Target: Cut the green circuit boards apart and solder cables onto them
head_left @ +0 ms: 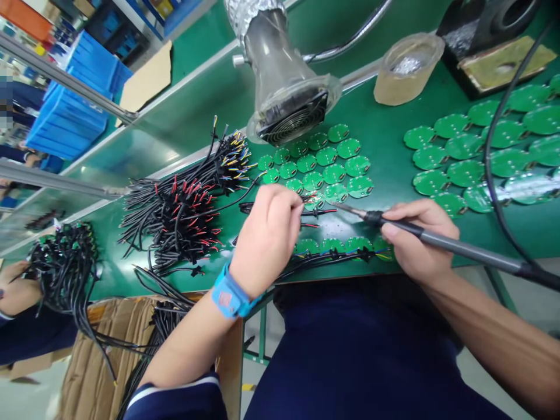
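Observation:
My left hand (266,233), with a blue watch (230,294) on its wrist, is closed in a pinch over the round green circuit boards. Thin reddish wire ends (310,197) stick out at its fingertips, above one board (314,204); the fingers hide the rest of the wire. In my right hand (422,239) is a soldering iron (459,248), gripped like a pen. Its tip (345,207) points left, close to the boards and the wire ends. Below lie black cables with red ends (326,211) and another row of boards (330,245).
Cable bundles (184,216) lie to the left. A fume extractor (284,87) hangs over the boards. More boards (464,146), a tape-like ring (409,67) and an iron stand (485,41) are at right, under the iron's cord (492,128). Another person's hand (17,289) holds cables at far left.

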### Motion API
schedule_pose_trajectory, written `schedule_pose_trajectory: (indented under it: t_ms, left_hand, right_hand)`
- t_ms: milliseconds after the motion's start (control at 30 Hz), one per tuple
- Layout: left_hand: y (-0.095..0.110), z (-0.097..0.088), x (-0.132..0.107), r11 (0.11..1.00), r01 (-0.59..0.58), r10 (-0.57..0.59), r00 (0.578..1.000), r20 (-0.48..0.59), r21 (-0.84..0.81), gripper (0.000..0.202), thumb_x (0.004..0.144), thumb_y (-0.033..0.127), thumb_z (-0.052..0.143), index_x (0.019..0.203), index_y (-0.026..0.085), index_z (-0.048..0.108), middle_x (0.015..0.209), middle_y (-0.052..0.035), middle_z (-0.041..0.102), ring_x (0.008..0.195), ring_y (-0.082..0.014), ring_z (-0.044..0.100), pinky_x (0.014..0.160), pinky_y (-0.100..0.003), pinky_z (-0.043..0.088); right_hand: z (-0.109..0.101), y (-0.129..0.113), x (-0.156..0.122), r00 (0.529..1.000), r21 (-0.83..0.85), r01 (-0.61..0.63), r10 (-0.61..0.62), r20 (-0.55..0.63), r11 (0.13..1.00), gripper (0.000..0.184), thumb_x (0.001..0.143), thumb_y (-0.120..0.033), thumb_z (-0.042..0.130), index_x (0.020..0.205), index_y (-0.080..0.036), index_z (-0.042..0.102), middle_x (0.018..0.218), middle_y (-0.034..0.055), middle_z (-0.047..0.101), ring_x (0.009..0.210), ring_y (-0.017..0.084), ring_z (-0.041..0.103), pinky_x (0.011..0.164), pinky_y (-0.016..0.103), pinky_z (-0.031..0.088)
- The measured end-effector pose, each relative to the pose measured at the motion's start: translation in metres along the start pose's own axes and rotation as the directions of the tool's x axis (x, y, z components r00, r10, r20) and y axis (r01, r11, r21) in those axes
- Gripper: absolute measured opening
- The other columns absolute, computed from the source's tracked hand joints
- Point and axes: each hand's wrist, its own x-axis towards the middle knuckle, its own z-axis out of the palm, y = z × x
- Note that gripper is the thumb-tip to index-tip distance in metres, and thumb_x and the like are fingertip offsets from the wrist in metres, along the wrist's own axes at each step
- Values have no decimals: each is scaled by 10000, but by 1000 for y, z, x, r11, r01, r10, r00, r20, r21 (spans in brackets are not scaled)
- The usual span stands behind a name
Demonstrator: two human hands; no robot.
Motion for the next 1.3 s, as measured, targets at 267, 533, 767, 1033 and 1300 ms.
schedule_pose_trajectory:
  t_ms: [267,533,767,1033,1300]
  left_hand:
    - [-14,38,-32,990,125,-88,907,413,-63,181,884,272,449,776,160,542,824,-59,536,808,-172,505,771,-312,428]
    - [-19,44,-27,965,222,-145,896,419,-141,192,853,262,499,691,172,551,740,-31,566,762,-159,503,764,-309,406]
    - [-17,53,-31,965,220,-154,916,370,-141,190,832,265,537,668,171,543,709,-24,556,744,-163,497,745,-304,403]
    - [-15,54,-34,965,237,-189,925,331,-112,181,839,255,525,682,166,539,709,-28,560,733,-163,500,731,-301,403]
    - [-12,55,-33,961,258,-212,919,333,-98,182,836,255,527,678,166,545,703,-27,568,724,-163,508,723,-302,407]
  right_hand:
    - [-4,-2,10,910,-35,-166,167,378,985,96,765,-297,621,791,-208,594,628,-19,567,526,126,529,482,257,429]
    - [-3,-8,15,873,-73,-209,220,436,975,59,755,-245,608,769,-189,595,575,-36,548,478,89,495,455,213,409]
    - [-3,-4,14,883,-63,-185,194,426,981,30,758,-215,607,770,-193,590,588,-34,550,476,76,492,439,191,390]
    - [-4,-3,14,876,-84,-136,160,454,987,42,761,-223,611,785,-197,590,583,-33,553,503,83,508,474,195,410]
    - [-6,0,11,883,-70,-127,145,447,989,81,770,-259,625,800,-196,583,610,-28,563,494,85,512,459,206,403]
